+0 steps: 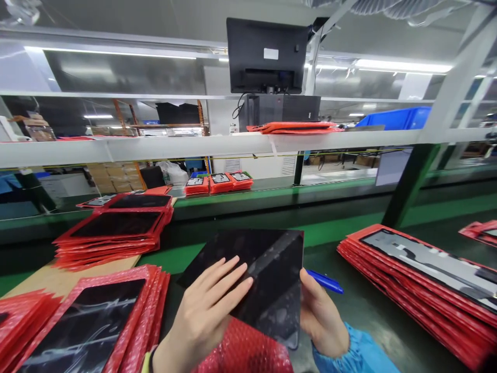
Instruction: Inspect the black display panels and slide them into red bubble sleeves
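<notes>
**Steadying a black display panel above a red bubble-wrap sleeve**

The panel was tilted in front of the person, its glossy face marked by smudges and a pale band of reflection. The left hand lay across this face, its fingers extended and slightly spread. The right hand, emerging from a blue cuff, pinched the panel's right edge, thumb at the front and the other fingers largely hidden. A blue pen projected beside the right thumb; whether the hand gripped it could not be told. The sleeve lay below the panel, partly covered by it. To the left stood a near stack of red sleeves topped by a dark screen; to the right, on the dark green surface, another stack carried a silver-and-black panel. A monitor stood overhead.
</notes>
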A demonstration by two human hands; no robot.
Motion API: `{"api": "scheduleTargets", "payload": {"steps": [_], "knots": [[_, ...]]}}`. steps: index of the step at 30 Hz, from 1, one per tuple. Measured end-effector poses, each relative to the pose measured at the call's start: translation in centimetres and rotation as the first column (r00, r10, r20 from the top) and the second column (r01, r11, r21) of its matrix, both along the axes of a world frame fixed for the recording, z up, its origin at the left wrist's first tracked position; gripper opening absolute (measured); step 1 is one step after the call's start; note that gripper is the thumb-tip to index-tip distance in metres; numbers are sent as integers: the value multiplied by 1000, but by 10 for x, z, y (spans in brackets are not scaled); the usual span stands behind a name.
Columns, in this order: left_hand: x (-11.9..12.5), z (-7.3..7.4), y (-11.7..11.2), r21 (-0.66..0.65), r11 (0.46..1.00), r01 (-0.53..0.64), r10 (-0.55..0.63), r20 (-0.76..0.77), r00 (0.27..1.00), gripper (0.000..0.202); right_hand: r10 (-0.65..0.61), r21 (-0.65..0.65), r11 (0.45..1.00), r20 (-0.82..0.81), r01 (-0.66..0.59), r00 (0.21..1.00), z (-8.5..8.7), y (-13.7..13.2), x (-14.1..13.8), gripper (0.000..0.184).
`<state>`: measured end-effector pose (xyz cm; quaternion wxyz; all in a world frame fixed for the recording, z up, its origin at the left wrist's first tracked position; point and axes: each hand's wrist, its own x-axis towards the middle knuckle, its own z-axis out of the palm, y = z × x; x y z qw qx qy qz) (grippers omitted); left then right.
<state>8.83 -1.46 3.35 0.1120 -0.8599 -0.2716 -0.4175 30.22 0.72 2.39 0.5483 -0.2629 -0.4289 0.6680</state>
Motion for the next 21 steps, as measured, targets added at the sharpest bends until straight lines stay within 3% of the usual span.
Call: {"api": "scheduleTargets", "payload": {"steps": [2, 4, 6, 10, 13, 16, 19, 21], "knots": [[10, 2, -12, -27, 996, 84, -81, 103, 991, 61, -1, -38, 999, -72, -2, 997, 2, -3, -3, 45], [24, 2, -27, -57, 989, 137, -114, 308, 945, 45, -5, -53, 999, -128, -1, 992, 1, -5, -5, 45], [35, 2, -37, -93, 986, 138, -76, 484, 872, 25, 1, -31, 1000, -135, -6, 991, -2, -6, -5, 49], [39, 6, -39, -152, 976, 156, -14, 669, 743, 17, 38, 48, 998, -156, -31, 987, -11, -6, -3, 62], [25, 9, -29, -281, 956, 85, 160, 743, 650, 13, 53, 87, 995, -165, -40, 985, -12, -9, 3, 64], [9, 9, -18, -478, 871, 114, 332, 743, 582, 10, 58, 33, 998, -192, -53, 980, -8, -15, 10, 46], [-2, 9, -7, -619, 710, 336, 421, 755, 502, 22, 72, 44, 997, -304, -62, 950, -3, -20, 14, 25], [-3, 9, -1, -610, 630, 480, 454, 791, 410, 28, 93, 44, 996, -345, -83, 934, -1, -22, 14, 22]]}}
